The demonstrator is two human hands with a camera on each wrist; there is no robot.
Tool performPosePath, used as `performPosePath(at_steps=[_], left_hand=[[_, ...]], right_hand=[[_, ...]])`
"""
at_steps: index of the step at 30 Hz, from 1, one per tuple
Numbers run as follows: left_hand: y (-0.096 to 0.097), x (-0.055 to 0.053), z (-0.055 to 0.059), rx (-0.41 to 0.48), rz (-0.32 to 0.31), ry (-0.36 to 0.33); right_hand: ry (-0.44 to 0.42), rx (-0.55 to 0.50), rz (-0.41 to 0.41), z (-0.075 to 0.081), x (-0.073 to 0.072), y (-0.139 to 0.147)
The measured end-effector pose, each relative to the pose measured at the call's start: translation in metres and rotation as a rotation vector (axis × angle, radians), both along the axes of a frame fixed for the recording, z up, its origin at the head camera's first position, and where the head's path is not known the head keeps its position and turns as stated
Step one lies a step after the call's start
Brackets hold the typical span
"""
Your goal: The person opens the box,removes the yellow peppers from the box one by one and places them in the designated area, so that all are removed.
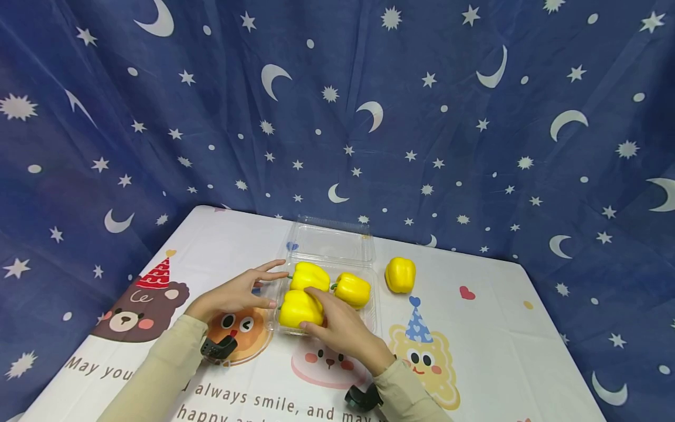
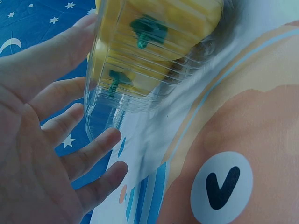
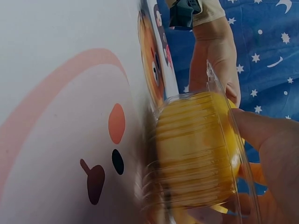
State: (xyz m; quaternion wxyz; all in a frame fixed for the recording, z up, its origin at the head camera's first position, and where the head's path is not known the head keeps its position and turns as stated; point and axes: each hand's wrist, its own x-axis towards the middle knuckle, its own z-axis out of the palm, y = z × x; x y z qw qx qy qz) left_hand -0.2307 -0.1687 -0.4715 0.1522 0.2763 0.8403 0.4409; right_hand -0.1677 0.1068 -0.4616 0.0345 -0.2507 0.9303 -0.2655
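Note:
A clear plastic clamshell box (image 1: 365,319) with ribbed walls holds three yellow bell peppers. My right hand (image 1: 340,322) grips the front-left bell pepper (image 1: 299,309), thumb at its near side and fingers over its top. Behind that one lies another bell pepper (image 1: 309,276), and a third bell pepper (image 1: 353,291) sits on the right side of the box. At the box's left rim, my left hand (image 1: 237,293) has its fingers spread and holds nothing. Green stems (image 2: 148,30) show through the box wall in the left wrist view, facing that hand.
The hinged lid (image 1: 332,243) lies folded back behind the box. To the right, a fourth yellow pepper (image 1: 401,275) rests on the white printed tablecloth (image 1: 474,346). A blue curtain (image 1: 401,129) with moons and stars hangs along the table's far edge.

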Motion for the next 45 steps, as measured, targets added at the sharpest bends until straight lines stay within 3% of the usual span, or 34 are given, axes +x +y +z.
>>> performPosePath(at_steps=[11, 25, 39, 45], left_hand=[[0.0, -0.001, -0.002, 0.006, -0.005, 0.011], [0.0, 0.001, 0.001, 0.01, -0.005, 0.001], [0.001, 0.002, 0.002, 0.005, -0.001, -0.005], [0.002, 0.002, 0.004, 0.004, 0.0, -0.011]], right_hand=[[-0.019, -0.02, -0.009, 0.0, -0.002, -0.001], [0.024, -0.017, -0.016, 0.003, -0.002, -0.001], [-0.061, -0.086, -0.039, 0.009, -0.005, 0.004], [-0.049, -0.104, -0.041, 0.014, -0.003, 0.007]])
